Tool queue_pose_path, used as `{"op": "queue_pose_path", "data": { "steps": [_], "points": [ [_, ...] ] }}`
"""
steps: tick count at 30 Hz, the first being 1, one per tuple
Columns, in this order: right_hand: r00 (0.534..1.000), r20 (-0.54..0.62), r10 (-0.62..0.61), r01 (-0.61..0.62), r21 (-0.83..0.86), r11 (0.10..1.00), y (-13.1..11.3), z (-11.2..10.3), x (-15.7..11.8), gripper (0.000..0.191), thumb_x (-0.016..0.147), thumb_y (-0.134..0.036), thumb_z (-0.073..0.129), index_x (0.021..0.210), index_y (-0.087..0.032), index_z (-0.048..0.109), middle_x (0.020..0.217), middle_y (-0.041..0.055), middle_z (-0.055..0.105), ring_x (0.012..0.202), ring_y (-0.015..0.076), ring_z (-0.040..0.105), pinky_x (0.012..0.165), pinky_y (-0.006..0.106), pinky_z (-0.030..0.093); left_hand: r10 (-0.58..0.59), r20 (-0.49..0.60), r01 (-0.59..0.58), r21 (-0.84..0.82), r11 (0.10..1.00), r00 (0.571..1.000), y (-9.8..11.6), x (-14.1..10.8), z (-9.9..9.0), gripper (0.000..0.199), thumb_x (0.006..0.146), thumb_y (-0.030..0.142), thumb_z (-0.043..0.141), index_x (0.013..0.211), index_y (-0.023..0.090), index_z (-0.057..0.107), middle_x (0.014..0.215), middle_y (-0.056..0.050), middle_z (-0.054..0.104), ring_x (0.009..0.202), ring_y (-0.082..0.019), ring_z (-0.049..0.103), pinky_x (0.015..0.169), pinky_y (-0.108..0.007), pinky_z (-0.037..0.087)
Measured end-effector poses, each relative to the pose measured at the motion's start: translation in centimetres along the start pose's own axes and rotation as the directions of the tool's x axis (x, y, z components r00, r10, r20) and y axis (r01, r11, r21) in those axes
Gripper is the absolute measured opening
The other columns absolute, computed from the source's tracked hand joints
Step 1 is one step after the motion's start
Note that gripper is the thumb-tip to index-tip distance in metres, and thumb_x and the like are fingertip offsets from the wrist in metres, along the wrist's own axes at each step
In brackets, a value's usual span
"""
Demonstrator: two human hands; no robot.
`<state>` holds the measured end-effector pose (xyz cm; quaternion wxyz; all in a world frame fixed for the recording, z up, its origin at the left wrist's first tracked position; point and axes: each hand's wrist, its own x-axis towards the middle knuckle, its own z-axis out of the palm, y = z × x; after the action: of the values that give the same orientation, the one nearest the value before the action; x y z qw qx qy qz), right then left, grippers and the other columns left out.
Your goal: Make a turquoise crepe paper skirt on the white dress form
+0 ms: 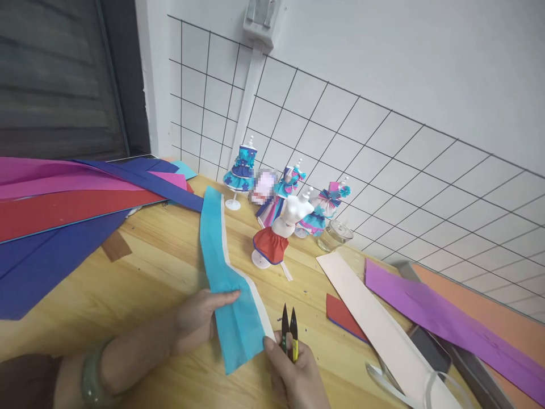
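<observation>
My left hand (204,312) grips a long turquoise strip (234,318), thumb on top and fingers hidden beneath. The strip, cloth or crepe paper, has a white band along its right edge and bends at the middle. My right hand (296,369) pinches the strip's lower right corner between thumb and finger. Held in that same hand are small thread snips (289,335), dark blades pointing up and slightly apart. Just beyond stands a white mini mannequin (293,210) wearing a red skirt (271,244) with blue trim.
Several dressed mini mannequins, one in a blue dress (239,176), stand along the wall grid. A glass jar (335,236) is beside them. Coloured sheets (63,210) pile up at left. A pale strip (383,329), a purple strip (447,324), and a red piece (344,318) lie right.
</observation>
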<state>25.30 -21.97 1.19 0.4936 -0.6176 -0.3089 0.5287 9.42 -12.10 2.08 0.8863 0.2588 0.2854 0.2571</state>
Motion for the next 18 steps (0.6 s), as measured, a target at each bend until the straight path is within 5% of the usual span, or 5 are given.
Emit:
{"op": "queue_pose_path", "data": {
  "steps": [4,8,13,16,18],
  "points": [
    [0.992,-0.098,-0.075,0.065,-0.105,0.992,-0.2,-0.3,0.2,0.044,0.063,-0.059,0.067,0.063,-0.016,0.054,0.04,-0.0109,0.023,0.035,0.004,0.015,0.038,0.021,0.009,0.022,0.035,-0.022,-0.018,1.0,0.999,-0.2,0.2,-0.2,0.024,0.079,0.029,0.064,0.094,0.011,0.066,0.093,-0.011,0.073,0.092,-0.024,0.067,0.089,-0.037,0.049],
    [0.938,-0.229,-0.258,0.212,-0.208,0.955,-0.6,-0.6,0.3,0.039,0.068,-0.055,0.065,0.068,-0.016,0.061,0.058,-0.0005,0.049,0.056,0.0135,0.044,0.049,0.023,0.033,-0.084,0.098,0.062,0.212,0.975,0.992,-0.2,0.0,-0.3,0.028,0.081,0.038,0.06,0.085,0.012,0.067,0.082,-0.01,0.074,0.069,-0.02,0.069,0.058,-0.027,0.053],
    [0.911,-0.16,-0.379,0.315,-0.324,0.892,-0.6,-0.3,-0.2,0.037,0.075,-0.053,0.059,0.061,-0.019,0.054,0.06,-0.0009,0.05,0.062,0.016,0.046,0.06,0.024,0.037,-0.397,0.318,0.155,0.579,0.8,0.861,2.4,-2.4,-0.1,0.023,0.079,0.036,0.062,0.071,0.015,0.067,0.07,-0.01,0.074,0.041,-0.015,0.062,0.03,-0.019,0.028],
    [0.909,-0.04,-0.415,0.37,-0.382,0.847,-0.1,0.3,-0.5,0.036,0.08,-0.049,0.053,0.06,-0.019,0.052,0.056,-0.0027,0.044,0.057,0.0137,0.041,0.056,0.023,0.033,-0.327,0.353,0.097,0.536,0.838,0.877,4.2,-3.8,-0.3,0.024,0.071,0.039,0.069,0.072,0.015,0.069,0.06,-0.008,0.071,0.037,-0.014,0.058,0.029,-0.018,0.026],
    [0.909,0.024,-0.415,0.386,-0.423,0.82,0.2,0.6,-0.6,0.036,0.082,-0.047,0.051,0.06,-0.019,0.051,0.054,-0.0037,0.039,0.054,0.0123,0.038,0.053,0.023,0.03,-0.051,0.319,-0.117,0.486,0.866,0.946,4.7,-3.9,-0.2,0.026,0.07,0.044,0.068,0.074,0.018,0.07,0.057,-0.005,0.07,0.04,-0.015,0.059,0.035,-0.021,0.037]
  ]
}}
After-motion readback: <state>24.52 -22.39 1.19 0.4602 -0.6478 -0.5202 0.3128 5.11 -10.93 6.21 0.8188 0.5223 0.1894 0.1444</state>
